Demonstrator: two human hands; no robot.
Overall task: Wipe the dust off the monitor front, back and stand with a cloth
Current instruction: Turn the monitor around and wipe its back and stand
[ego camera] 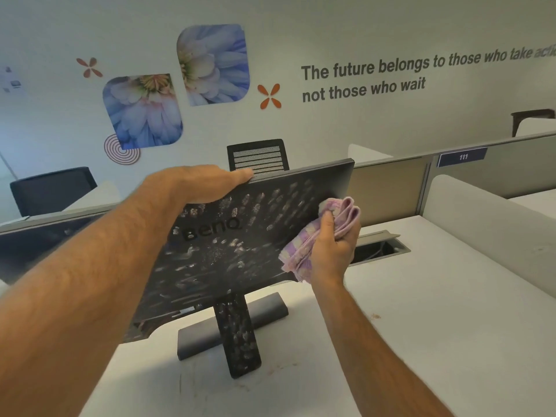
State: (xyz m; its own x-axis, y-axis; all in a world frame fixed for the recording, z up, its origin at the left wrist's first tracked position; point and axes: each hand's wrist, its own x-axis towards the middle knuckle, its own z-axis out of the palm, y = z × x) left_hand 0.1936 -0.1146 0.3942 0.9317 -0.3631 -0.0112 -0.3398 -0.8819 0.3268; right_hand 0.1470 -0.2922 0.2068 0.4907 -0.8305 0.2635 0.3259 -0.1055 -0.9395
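Reaching in from the near left corner, the left hand (204, 183) lies flat on the top edge of the monitor (240, 251), fingers straight and together. The monitor stands on a white desk (421, 326), its dusty, smeared back tilted toward the camera. The right hand (331, 251) clutches a bunched purple cloth (346, 215) against the panel's right edge. Dust also speckles the stand (237, 332), which rises from a flat base (264, 311). Just beside the cloth, a cable hatch (379, 246) stands open in the desk. A mesh chair (258, 156) shows behind the monitor.

Desk (421, 296) right of the monitor (240, 251) gives passage; partition (388, 188) and cable hatch (379, 246) stand behind it.
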